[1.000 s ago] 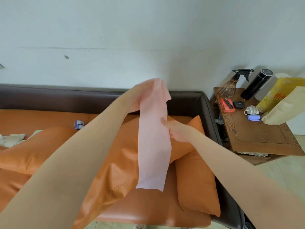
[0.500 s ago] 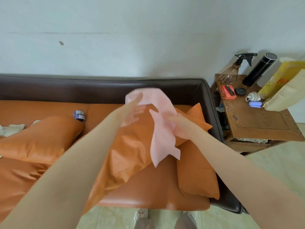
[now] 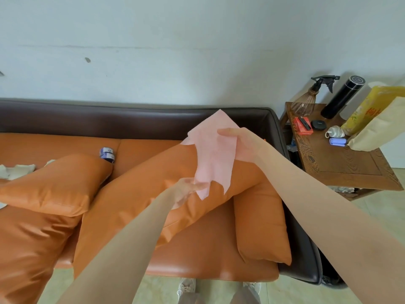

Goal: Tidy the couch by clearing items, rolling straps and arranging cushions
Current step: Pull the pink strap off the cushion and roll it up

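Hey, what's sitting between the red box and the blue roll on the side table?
In the head view, a small black round case and a white coiled cable lie between the red box and the blue roll.

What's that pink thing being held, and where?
A pink cloth: the right hand grips its upper part; the left hand touches its lower edge.
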